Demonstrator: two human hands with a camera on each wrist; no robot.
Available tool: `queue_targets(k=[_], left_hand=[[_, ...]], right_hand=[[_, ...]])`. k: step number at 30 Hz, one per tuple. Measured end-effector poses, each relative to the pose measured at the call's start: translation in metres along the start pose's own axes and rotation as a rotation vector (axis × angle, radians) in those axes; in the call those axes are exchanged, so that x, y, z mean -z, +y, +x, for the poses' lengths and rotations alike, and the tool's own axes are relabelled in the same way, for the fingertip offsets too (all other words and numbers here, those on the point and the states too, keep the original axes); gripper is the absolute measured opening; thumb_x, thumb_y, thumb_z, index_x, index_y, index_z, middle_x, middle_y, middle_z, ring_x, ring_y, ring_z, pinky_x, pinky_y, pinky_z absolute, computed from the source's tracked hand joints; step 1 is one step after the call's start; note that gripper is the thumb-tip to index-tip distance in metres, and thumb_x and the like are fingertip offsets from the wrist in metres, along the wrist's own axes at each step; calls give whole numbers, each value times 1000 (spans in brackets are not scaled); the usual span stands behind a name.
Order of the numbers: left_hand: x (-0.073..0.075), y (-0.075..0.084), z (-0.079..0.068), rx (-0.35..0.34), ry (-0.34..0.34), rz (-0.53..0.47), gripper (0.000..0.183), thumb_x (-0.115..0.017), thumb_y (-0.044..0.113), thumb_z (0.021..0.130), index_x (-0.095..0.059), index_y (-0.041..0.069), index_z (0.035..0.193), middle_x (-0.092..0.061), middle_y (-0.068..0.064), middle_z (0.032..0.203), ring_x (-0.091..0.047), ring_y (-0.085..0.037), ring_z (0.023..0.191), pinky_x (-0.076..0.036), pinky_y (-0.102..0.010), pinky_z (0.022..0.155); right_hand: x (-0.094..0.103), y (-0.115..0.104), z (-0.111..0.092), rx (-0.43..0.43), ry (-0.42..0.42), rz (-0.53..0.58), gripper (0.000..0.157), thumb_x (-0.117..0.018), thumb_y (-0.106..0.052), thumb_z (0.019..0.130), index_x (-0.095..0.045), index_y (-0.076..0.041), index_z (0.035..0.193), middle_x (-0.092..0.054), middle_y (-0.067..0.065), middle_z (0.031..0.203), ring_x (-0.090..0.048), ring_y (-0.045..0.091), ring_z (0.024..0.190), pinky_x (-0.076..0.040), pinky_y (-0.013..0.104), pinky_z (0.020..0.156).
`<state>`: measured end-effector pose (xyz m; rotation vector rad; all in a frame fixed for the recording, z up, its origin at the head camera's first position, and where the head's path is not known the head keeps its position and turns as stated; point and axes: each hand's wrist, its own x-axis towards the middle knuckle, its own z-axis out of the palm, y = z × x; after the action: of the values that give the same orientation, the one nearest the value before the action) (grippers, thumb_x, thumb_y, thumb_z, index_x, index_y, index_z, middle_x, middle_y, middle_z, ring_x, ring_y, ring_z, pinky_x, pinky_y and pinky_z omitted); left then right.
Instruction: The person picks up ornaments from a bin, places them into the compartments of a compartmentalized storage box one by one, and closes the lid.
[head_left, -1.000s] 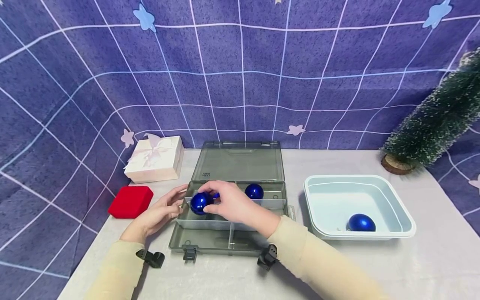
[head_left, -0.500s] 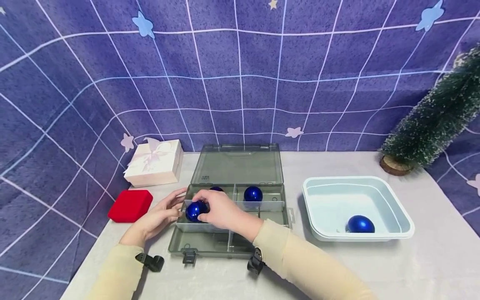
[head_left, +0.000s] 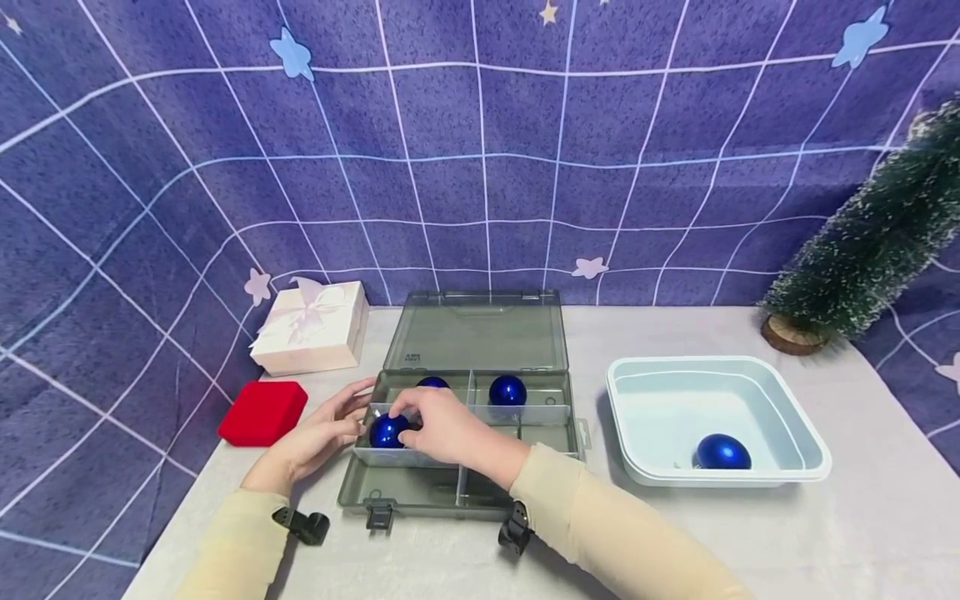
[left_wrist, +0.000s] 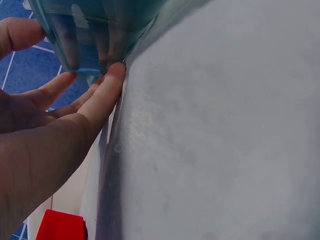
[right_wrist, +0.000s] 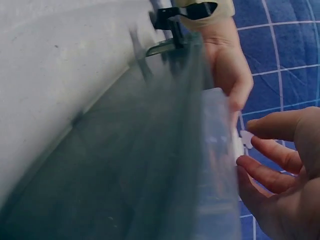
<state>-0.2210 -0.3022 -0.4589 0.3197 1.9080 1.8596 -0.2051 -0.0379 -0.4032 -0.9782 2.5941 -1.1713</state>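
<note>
My right hand (head_left: 450, 427) reaches over the grey see-through compartment box (head_left: 401, 482). Thumb and index finger pinch a shiny blue Christmas ball (head_left: 386, 432), low in the left middle compartment. Two more blue balls sit in the back row: one (head_left: 507, 390) at right, another (head_left: 431, 382) at left, partly hidden by the hand. At the box's left side, my left hand (head_left: 318, 433) rests its nearly straight fingers against the wall, seen close in the left wrist view, where the box wall (left_wrist: 95, 30) shows. In the right wrist view, the box hides the held ball.
A pale blue tub (head_left: 717, 477) holding one blue ball (head_left: 723, 452) stands at right. Left of the box lie a red case (head_left: 262, 413) and a white gift box (head_left: 311, 333) with a bow. The box lid (head_left: 476, 333) leans open behind. A small Christmas tree (head_left: 862, 242) stands back right.
My right hand has brought the ball left and down into the left middle compartment, uncovering the back-left ball. The left hand has stayed at the box's side.
</note>
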Motion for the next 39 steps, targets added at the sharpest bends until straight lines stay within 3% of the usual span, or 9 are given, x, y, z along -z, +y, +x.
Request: queue_targets(k=[6,10,15,24,32,39], left_hand=[[0,-1,-3,-5,1,-13,86,-54,-2,88,-11,3,162,-13,-32,163,-51,-8,127,-46,-29,100],[-1,-3,-4,-11,3,-24,84,-53,-3,88,-12,3,162,-13,-32,162,-51,-9,127,-46,-29,100],[0,-5,-5,-17,5,-29,84,-53,-5,88,-13,3,162,-12,-32,162,-50,-8,128,-46,-28,100],[-1,-6,-1,-11,-7,-9,84,-52,-5,88,-11,3,162,-11,-32,163,-47,-6,129,-44,-27,102],[1,-1,-1,2,-3,15,84,-51,-4,89,-10,3,162,-12,-31,163,-44,-12,131,-44,-28,102],[0,0,-2,11,-3,14,85,-56,0,90,-11,5,162,-14,-30,162,-44,-13,132,-44,-28,102]], right_hand=[[22,-7,-16,12,-6,146,21,-69,-16,97,-70,-11,118,-70,6,118,-66,20,109,-53,27,91],[41,-12,-33,26,8,260,18,-67,-16,99,-69,-14,117,-69,-1,114,-64,18,110,-53,29,93],[59,-9,-57,85,47,316,18,-66,-16,100,-69,-16,117,-69,-6,115,-64,15,109,-52,26,92],[98,8,-108,159,136,291,23,-67,-12,98,-69,-9,121,-69,1,119,-64,17,110,-54,32,93],[134,38,-155,118,257,176,25,-66,-7,97,-68,-9,122,-69,2,123,-66,17,107,-55,36,92],[157,65,-188,73,361,107,26,-66,0,96,-69,-7,120,-70,2,119,-65,16,111,-53,25,90]])
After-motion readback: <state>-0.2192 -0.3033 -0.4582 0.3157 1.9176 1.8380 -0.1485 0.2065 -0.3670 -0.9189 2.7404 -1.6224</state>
